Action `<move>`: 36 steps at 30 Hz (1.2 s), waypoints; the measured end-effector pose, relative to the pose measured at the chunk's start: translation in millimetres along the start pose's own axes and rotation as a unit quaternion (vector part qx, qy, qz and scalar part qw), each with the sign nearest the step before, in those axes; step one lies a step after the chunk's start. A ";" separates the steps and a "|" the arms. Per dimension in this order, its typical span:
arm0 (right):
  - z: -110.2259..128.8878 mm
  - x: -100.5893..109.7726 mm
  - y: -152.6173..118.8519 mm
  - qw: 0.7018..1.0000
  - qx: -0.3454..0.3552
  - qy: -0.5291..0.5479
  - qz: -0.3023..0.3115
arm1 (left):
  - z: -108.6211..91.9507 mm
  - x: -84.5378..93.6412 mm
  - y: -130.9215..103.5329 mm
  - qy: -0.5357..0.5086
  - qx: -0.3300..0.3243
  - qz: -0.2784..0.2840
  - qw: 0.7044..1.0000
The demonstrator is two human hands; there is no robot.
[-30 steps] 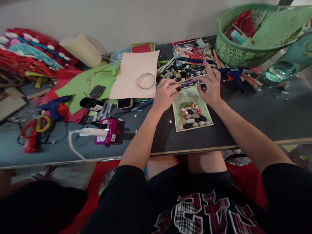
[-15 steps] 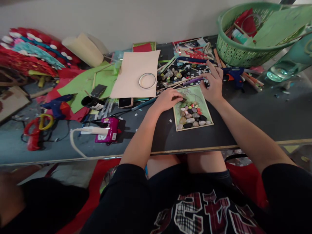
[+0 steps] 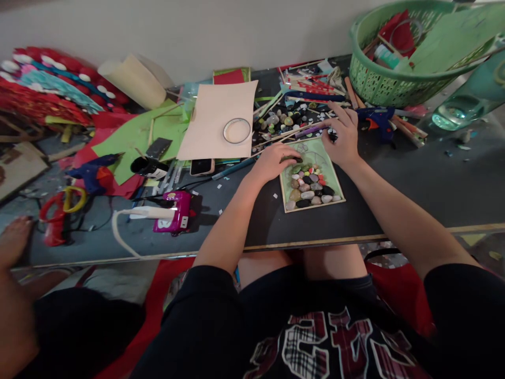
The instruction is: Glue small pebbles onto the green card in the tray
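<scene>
A small framed green panel (image 3: 334,179) lies on the dark table in front of me, its lower part covered with rows of pebbles (image 3: 307,195) in grey, black, white, red and green. My left hand (image 3: 275,160) reaches over its upper left edge, the fingertips closed on a dark pebble (image 3: 294,158) at the panel's surface. At the upper right corner, my right hand (image 3: 343,134) has its fingers apart and the thumb by the frame. Its fingertips are near a purple stick (image 3: 310,130) and thin wooden sticks; I see nothing held in it.
Loose pebbles (image 3: 282,120) lie behind the panel. A cream sheet (image 3: 221,105) carries a tape ring (image 3: 236,130). Blue glue guns (image 3: 376,122), a magenta power adapter (image 3: 177,210), red-handled scissors (image 3: 53,216) and a green basket (image 3: 394,84) surround me. Another person's hand (image 3: 16,239) rests at left.
My left fingers have shifted slightly over the panel with the dark pebble. My right hand has moved a little left. The other person's hand has come onto the table at left.
</scene>
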State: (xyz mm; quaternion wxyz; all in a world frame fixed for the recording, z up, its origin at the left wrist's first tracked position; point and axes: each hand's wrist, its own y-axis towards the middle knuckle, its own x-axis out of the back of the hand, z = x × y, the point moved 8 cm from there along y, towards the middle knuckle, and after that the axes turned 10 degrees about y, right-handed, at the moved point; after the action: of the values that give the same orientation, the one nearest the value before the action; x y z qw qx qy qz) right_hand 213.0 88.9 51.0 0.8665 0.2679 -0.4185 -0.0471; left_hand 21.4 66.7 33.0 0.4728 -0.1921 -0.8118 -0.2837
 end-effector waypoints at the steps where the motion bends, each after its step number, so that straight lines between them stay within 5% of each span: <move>1: 0.4 -0.1 0.1 1.000 0.001 -0.004 0.001 | -3.1 -2.0 1.3 -0.014 0.003 -0.004 1.000; 9: 3.9 1.2 1.6 1.000 -0.014 -0.002 0.017 | -31.0 -17.8 12.3 -0.072 -0.029 -0.005 0.997; 36: -1.2 -5.2 2.2 0.999 -0.003 0.021 0.028 | -42.8 -19.8 14.1 -0.072 -0.035 0.051 0.995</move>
State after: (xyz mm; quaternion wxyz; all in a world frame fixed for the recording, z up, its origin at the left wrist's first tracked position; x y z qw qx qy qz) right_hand 210.2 92.8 47.8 0.8770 0.2542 -0.4072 -0.0184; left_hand 67.3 49.0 36.4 0.4201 -0.2696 -0.8226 -0.2724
